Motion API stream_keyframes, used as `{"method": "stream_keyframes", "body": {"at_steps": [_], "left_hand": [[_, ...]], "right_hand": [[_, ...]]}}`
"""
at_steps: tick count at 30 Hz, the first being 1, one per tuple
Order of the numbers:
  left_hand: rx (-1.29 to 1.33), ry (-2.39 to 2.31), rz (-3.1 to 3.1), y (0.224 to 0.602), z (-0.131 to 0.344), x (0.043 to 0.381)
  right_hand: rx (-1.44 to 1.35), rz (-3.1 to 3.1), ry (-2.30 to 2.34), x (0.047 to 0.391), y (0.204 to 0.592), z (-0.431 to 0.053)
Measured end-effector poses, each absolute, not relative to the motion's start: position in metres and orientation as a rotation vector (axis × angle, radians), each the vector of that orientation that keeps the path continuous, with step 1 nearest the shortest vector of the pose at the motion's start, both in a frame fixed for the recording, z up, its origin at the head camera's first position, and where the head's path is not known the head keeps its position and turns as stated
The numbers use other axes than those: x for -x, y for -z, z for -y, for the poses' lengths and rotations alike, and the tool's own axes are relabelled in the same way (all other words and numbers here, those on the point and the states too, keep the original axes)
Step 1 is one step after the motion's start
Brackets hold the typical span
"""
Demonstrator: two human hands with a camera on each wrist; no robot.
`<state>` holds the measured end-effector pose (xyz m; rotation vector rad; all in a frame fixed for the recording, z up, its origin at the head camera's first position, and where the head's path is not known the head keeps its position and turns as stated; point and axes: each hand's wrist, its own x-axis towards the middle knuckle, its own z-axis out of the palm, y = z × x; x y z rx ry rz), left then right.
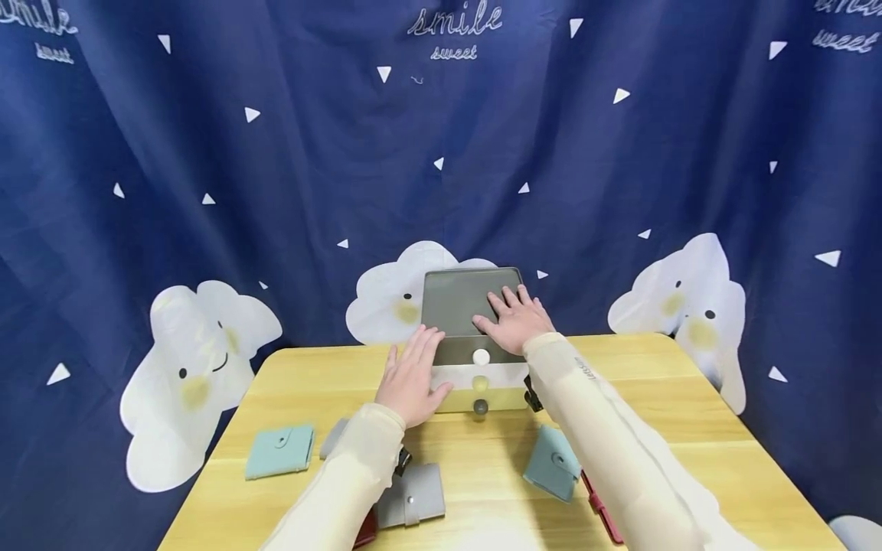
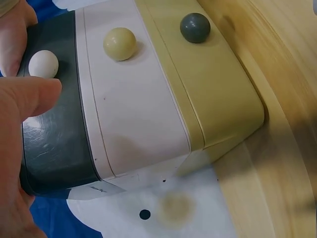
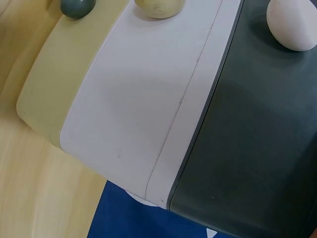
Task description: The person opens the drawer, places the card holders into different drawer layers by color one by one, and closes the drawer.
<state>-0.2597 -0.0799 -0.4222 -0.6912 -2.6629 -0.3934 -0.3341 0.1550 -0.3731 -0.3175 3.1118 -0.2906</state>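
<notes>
A small three-drawer box [image 1: 451, 375] stands at the back of the table, with a dark grey-green top drawer, a white middle one and a yellow bottom one. My right hand [image 1: 513, 325] rests with spread fingers over the right side of its top. At the front left edge is my left hand [image 1: 411, 383], fingers fairly straight. In the left wrist view, its thumb [image 2: 42, 94] lies close by the white knob [image 2: 43, 64] of the top drawer. The cream knob [image 2: 120, 43] and dark knob [image 2: 195, 28] mark the lower drawers. All three drawers look closed.
A light blue card wallet [image 1: 279, 451] lies at left, and grey wallets [image 1: 423, 493] sit under my left arm, near a dark red one [image 1: 367, 529]. Right of centre are a teal wallet [image 1: 553, 463] and a red one [image 1: 602, 509]. A blue curtain [image 1: 310, 191] hangs behind.
</notes>
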Motion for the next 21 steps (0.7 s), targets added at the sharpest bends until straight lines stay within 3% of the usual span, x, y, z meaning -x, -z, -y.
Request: {"method": "stream_keyframes", "body": {"at_steps": [21], "left_hand": [[0.686, 0.428, 2.633, 0.427, 0.091, 0.263]], "right_hand": [[0.403, -3.149, 0.301, 0.334, 0.374, -0.144]]}}
